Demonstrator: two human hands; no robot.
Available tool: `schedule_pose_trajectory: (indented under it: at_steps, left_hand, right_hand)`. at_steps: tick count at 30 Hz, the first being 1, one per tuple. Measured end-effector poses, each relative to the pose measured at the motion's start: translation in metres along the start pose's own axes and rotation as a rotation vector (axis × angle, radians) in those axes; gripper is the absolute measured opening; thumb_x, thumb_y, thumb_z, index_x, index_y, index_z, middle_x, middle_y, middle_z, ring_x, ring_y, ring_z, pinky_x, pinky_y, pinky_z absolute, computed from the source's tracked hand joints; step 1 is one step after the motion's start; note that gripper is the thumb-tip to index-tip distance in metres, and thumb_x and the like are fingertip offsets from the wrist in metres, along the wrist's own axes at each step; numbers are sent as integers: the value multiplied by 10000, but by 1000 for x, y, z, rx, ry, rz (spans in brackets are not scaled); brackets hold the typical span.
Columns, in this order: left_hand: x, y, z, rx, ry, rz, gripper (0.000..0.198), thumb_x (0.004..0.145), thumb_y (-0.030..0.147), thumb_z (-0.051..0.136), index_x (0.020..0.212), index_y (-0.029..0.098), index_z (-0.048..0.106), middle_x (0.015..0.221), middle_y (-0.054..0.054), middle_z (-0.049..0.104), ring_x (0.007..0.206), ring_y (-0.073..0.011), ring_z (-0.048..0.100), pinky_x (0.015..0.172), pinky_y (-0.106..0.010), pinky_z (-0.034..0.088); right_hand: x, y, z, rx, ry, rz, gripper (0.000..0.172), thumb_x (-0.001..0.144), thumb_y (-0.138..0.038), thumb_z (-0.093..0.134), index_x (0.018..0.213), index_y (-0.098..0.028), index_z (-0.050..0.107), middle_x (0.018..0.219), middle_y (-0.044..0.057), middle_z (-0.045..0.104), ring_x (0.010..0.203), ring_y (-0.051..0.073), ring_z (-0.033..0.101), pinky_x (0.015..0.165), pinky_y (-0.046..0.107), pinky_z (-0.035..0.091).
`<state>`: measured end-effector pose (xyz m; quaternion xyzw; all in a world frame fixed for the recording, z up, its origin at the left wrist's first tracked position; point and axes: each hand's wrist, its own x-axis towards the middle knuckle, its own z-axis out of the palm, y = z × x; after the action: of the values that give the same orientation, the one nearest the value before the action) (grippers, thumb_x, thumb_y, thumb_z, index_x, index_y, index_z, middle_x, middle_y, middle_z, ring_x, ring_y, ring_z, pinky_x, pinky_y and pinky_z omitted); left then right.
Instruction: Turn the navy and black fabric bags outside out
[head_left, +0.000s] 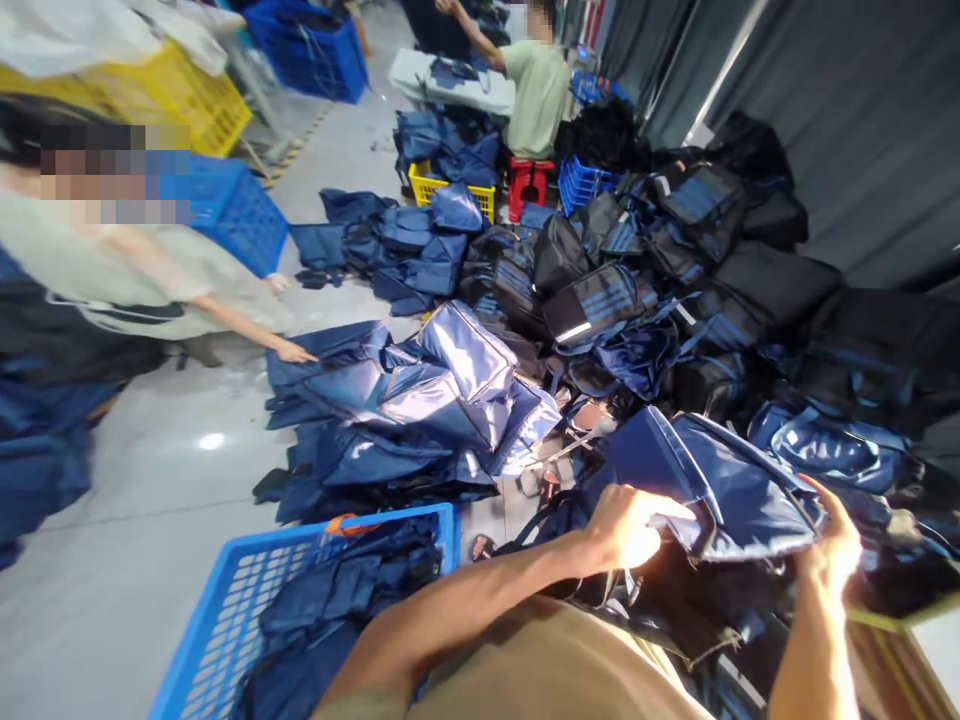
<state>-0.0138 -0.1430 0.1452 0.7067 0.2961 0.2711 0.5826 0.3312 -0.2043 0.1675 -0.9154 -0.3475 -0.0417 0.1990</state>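
A shiny navy fabric bag [750,480], seemingly unfinished with raw edges, is held up in front of my body at the lower right. My left hand [628,525] is closed on its near left edge, the index finger lying along a seam. At the opposite side, my right hand [831,540] grips the bag's right edge, with the thumb on top and the other fingers partly hidden. Dark cloth [712,590] hangs or lies beneath the bag; I cannot tell whether it is joined to it.
Left of me stands a blue basket [191,610] of navy pieces. Beyond it lies a stack of navy bag pieces [420,390], touched by a co-worker's hand [294,352]. Black and blue bags [592,305] are heaped at right. Another person [536,95] sits on a red stool [529,185].
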Motion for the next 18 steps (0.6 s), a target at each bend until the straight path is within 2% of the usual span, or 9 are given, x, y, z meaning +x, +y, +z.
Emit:
schedule_pose_trajectory:
  at_steps: [2, 3, 6, 8, 9, 12, 14, 16, 18]
  left_hand:
    - [18, -12, -2, -98, 0, -59, 578, 762, 36, 720, 1203, 341, 935, 1205, -98, 894, 1063, -323, 861, 957, -422, 687]
    - [25, -19, -8, -135, 5, -80, 542, 761, 47, 728, 1183, 315, 939, 1214, -114, 891, 1061, -330, 857, 948, -431, 692]
    - [40, -44, -43, -242, 70, -207, 535, 752, 111, 715, 1238, 222, 910, 1212, -148, 879, 863, -293, 827, 758, -429, 695]
    - [48, -65, -79, -309, 182, -308, 595, 727, 147, 702, 1298, 186, 865, 1197, -147, 866, 719, -232, 760, 617, -370, 635]
    - [52, -76, -99, -319, 267, -324, 617, 707, 154, 697, 1306, 182, 843, 1211, -141, 857, 727, -224, 750, 604, -350, 616]
    - [66, -113, -150, -137, 561, -322, 619, 667, 132, 661, 1267, 212, 787, 1216, -110, 845, 935, -278, 785, 737, -365, 637]
    - [76, -138, -170, 86, 714, -395, 605, 701, 112, 647, 1282, 238, 755, 1174, -97, 844, 1058, -320, 790, 897, -426, 637]
    - [83, -162, -175, 245, 795, -512, 628, 770, 100, 639, 1372, 257, 720, 1179, -105, 841, 1122, -354, 789, 1026, -498, 600]
    - [88, -187, -169, 285, 819, -620, 649, 845, 102, 633, 1471, 266, 672, 1223, -128, 834, 1179, -380, 780, 1107, -558, 557]
  right_hand:
    - [-4, 1, 23, -2, 45, 181, 879, 719, -478, 650, 1568, -255, 699, 1268, 286, 811, 1165, 522, 788, 898, 645, 616]
    - [-3, -6, 33, -2, 62, 213, 895, 718, -458, 663, 1585, -241, 678, 1251, 280, 815, 1151, 537, 783, 919, 661, 608]
    - [9, -51, 65, 12, 44, 63, 825, 810, -412, 696, 1608, -217, 622, 1229, 253, 815, 1112, 481, 784, 962, 605, 601]
    - [23, -92, 94, 23, 5, -59, 708, 897, -384, 682, 1579, -203, 620, 1269, 231, 806, 1132, 419, 777, 986, 538, 597]
    - [30, -112, 110, 7, -11, -92, 629, 951, -365, 639, 1557, -199, 627, 1286, 216, 801, 1151, 394, 770, 997, 515, 591]
    - [47, -162, 166, -57, -93, -198, 480, 1083, -289, 464, 1510, -156, 638, 1319, 206, 775, 1210, 343, 734, 1007, 441, 568]
    - [52, -182, 202, -114, -173, -280, 449, 1117, -235, 413, 1491, -129, 638, 1336, 219, 754, 1247, 326, 704, 1020, 400, 546]
    - [53, -191, 233, -164, -284, -357, 413, 1111, -183, 451, 1476, -109, 632, 1365, 231, 735, 1269, 313, 678, 1039, 373, 523]
    - [53, -191, 262, -150, -419, -394, 365, 1106, -147, 482, 1434, -98, 633, 1365, 224, 734, 1244, 285, 667, 1026, 343, 505]
